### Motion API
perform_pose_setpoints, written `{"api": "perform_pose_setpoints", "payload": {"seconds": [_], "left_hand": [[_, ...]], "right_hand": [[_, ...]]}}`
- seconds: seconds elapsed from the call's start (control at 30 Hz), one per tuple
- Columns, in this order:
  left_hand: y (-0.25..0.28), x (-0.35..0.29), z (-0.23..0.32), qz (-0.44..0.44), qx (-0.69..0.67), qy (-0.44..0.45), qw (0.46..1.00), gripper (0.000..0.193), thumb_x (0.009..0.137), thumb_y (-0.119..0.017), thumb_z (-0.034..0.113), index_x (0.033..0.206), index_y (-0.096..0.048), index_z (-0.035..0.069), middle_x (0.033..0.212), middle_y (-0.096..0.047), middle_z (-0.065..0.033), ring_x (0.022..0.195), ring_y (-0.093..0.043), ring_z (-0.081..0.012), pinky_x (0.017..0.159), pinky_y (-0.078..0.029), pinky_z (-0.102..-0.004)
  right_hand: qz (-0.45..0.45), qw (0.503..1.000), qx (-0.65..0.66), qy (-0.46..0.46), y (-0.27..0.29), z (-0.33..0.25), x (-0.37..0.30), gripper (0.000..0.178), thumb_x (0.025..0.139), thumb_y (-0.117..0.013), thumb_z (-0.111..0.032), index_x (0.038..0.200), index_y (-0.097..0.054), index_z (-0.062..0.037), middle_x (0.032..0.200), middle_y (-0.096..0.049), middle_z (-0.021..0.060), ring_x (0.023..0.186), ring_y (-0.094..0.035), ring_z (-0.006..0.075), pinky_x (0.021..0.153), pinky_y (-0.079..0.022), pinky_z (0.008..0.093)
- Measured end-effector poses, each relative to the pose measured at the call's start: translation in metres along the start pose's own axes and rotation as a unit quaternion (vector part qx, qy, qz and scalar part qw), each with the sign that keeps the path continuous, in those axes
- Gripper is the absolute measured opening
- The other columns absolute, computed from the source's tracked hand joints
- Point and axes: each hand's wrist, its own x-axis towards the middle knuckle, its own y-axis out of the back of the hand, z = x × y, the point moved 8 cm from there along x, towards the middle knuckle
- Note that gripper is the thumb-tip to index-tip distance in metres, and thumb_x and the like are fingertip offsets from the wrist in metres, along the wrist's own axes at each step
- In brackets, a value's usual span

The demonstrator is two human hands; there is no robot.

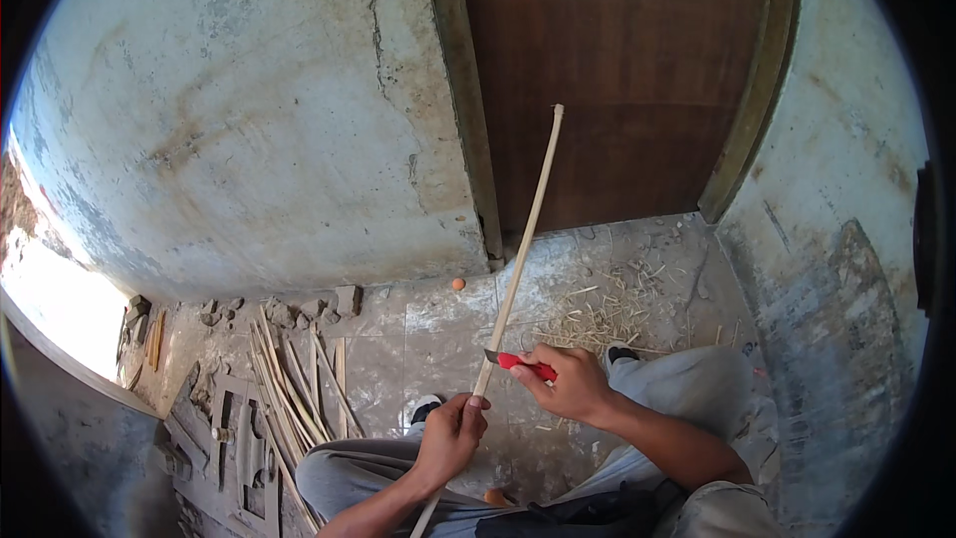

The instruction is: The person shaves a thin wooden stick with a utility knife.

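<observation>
A long, thin pale strip, bamboo by its look [525, 251], slants up and away from between my knees toward the brown door. My left hand [453, 435] is closed around its lower part, thumb on top. In my right hand [568, 384] is a red-handled utility knife [524, 365], gripped with the fingers wrapped round the handle. Its short dark blade meets the strip just above my left hand. The strip's far end has a small knob-like node.
Several similar strips [284, 379] lie at the left beside a grey slab with cut-out slots [239, 458]. Shavings [607, 311] litter the floor before the door [617, 70]. A small orange ball-like thing [458, 284] and rubble [284, 315] lie along the cracked wall [299, 120].
</observation>
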Motion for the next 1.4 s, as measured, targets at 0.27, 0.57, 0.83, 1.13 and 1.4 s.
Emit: {"api": "perform_pose_setpoints", "payload": {"seconds": [0.27,0.57,0.83,1.13,1.4], "left_hand": [[0.002,-0.004,0.009,0.068,0.071,-0.042,0.994,0.031,0.105,-0.048,0.023,0.11,-0.062,-0.005,0.061,-0.055,-0.004,0.055,-0.051,-0.009,0.052,-0.042,-0.0276],[0.003,-0.003,0.008,0.068,0.12,-0.049,0.989,0.027,0.104,-0.049,0.021,0.112,-0.062,-0.001,0.061,-0.057,-0.0074,0.053,-0.053,-0.0111,0.051,-0.043,-0.0296],[0.002,-0.006,0.018,0.062,0.123,-0.05,0.989,0.027,0.105,-0.048,0.02,0.109,-0.061,-0.003,0.062,-0.05,0.001,0.058,-0.046,-0.005,0.053,-0.039,-0.0256],[0.003,-0.008,0.024,0.069,0.168,-0.065,0.981,0.026,0.104,-0.047,0.02,0.107,-0.062,-0.002,0.061,-0.051,-0.0005,0.057,-0.047,-0.0062,0.051,-0.039,-0.0269],[-0.022,-0.045,0.018,0.023,0.197,-0.148,0.969,0.02,0.097,-0.06,0.011,0.112,-0.065,0.0,0.058,-0.058,-0.0142,0.046,-0.06,-0.0223,0.045,-0.045,-0.0353]], "right_hand": [[0.03,0.998,-0.026,0.054,-0.003,-0.006,0.0,0.021,0.085,-0.076,-0.026,0.086,-0.07,-0.0055,0.076,-0.071,0.0102,0.064,-0.07,0.0281,0.053,-0.054,0.0361],[0.078,0.991,-0.072,0.083,0.001,-0.008,0.001,0.019,0.085,-0.076,-0.028,0.082,-0.071,-0.0096,0.07,-0.068,0.0043,0.055,-0.066,0.0254,0.045,-0.05,0.0354],[0.082,0.99,-0.079,0.085,0.003,-0.008,0.003,0.02,0.085,-0.075,-0.028,0.08,-0.07,-0.0093,0.069,-0.068,0.0045,0.053,-0.066,0.0254,0.044,-0.049,0.0358],[0.106,0.989,-0.074,0.078,0.008,-0.005,0.008,0.018,0.086,-0.075,-0.027,0.087,-0.071,-0.0094,0.073,-0.07,0.0067,0.057,-0.067,0.0259,0.048,-0.051,0.0363],[0.303,0.942,-0.051,-0.138,0.138,0.097,0.038,0.02,0.092,-0.07,-0.021,0.087,-0.065,-0.0017,0.075,-0.07,0.0135,0.064,-0.069,0.0244,0.058,-0.051,0.0316]]}}
